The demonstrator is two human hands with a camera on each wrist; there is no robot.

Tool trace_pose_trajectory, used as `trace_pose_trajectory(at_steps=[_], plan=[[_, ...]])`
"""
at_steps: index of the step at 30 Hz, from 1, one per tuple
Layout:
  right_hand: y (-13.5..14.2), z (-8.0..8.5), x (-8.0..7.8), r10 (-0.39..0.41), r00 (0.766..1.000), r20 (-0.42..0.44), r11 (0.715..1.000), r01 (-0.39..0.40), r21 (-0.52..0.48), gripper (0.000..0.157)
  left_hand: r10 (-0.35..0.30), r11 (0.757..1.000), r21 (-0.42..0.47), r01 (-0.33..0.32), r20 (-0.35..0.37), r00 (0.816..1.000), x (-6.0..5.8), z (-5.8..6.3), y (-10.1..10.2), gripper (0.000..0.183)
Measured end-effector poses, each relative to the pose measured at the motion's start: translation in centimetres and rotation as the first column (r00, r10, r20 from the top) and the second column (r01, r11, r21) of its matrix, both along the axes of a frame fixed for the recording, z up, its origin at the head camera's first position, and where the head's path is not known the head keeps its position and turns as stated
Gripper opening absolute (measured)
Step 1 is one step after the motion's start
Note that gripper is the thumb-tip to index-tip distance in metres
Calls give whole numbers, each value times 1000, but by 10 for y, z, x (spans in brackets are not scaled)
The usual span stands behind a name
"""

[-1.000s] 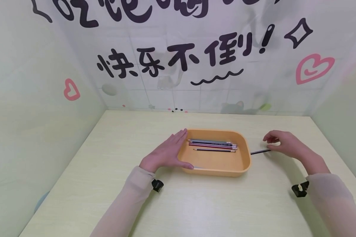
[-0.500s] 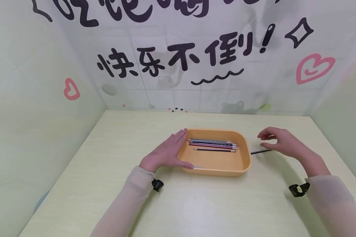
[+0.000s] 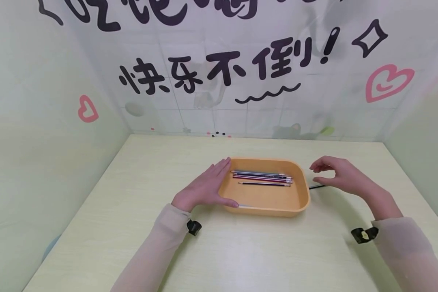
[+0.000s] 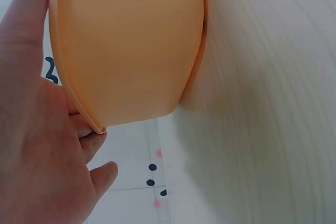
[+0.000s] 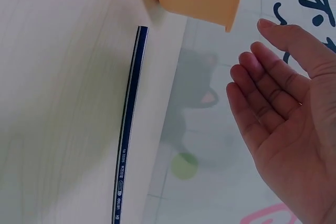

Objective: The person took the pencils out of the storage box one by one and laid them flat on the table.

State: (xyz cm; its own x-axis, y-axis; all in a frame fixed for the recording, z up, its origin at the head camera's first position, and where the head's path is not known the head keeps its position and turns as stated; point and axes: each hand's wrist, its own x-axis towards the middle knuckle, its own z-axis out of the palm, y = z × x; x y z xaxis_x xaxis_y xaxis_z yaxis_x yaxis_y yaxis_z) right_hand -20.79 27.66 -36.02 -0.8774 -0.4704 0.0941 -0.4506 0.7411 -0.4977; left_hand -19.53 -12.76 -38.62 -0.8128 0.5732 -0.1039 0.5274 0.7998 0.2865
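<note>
My left hand point(image 3: 204, 186) rests along the left end of an orange tray point(image 3: 273, 211), thumb at the near rim and fingers at the far corner. The left wrist view shows its fingers touching the rim of the tray point(image 4: 131, 51). Several pencils point(image 3: 260, 177) lie side by side in the tray, and a dark one point(image 3: 264, 184) lies slightly apart. To the right, a dark blue pencil point(image 5: 127, 119) lies on the table, its far portion hidden in the head view by my right hand point(image 3: 339, 174). That hand hovers above it, loosely curved and holding nothing.
The pale wooden table point(image 3: 241, 251) reaches back to a printed white wall sheet point(image 3: 219, 117). Side sheets point(image 3: 51, 142) stand at left and right. A thin pale strip point(image 3: 244, 206) shows beside the left thumb inside the tray.
My right hand has moved left towards the tray, away from the loose pencil's outer end, and lifted slightly. My left hand, the tray and the pencils stay in place.
</note>
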Motion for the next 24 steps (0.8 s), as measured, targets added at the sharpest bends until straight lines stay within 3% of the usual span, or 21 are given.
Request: trace_pose_trajectory(at_steps=[11,24], plan=[[-11,2,5,13,999,-33,1000,-14,-12,28,0,1000,1,0,2,1000,-1,0,0,130],[-24,4,9,71,997,-7,996,-71,-57,26,0,1000,-4,0,3,1000,-1,1,1,130]])
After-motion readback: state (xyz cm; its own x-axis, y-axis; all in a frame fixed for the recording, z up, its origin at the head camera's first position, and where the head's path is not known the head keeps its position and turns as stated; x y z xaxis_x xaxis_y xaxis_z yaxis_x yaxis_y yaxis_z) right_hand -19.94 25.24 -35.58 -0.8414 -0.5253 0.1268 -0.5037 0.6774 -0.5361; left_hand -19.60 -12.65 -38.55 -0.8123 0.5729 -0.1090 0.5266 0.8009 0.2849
